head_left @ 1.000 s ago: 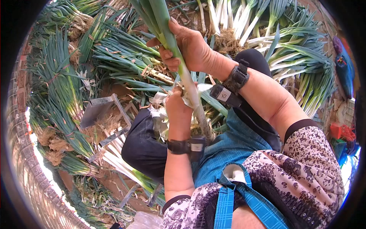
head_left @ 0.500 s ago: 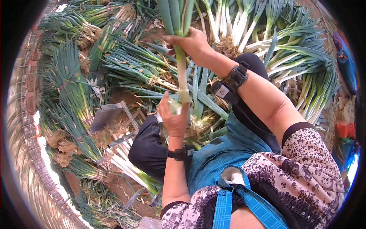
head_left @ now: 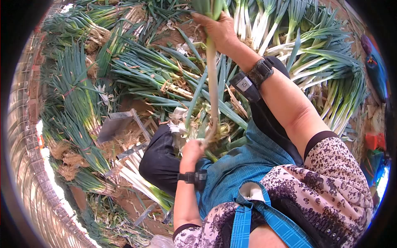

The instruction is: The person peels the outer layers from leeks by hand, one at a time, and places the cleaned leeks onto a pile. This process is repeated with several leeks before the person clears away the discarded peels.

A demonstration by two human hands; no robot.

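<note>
Ground (head_left: 171,38) strewn with bundles (head_left: 70,82) surrounds the leek (head_left: 212,78) before the lap (head_left: 235,167) — likely light, stiff, bruisable. Right hand (head_left: 219,31) wraps it below the leaves (head_left: 203,7), a sound hold; left hand (head_left: 192,151) curls closed by the root end (head_left: 212,133) — grip unclear.

Bundled leeks (head_left: 74,93) on bare ground (head_left: 171,39) suggest a produce-handling area.

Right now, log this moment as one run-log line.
right hand: gripping long green-and-white leek near leaves | left hand: by its lower end, contact unclear | nearby: long-leaved green leek bundles
</note>
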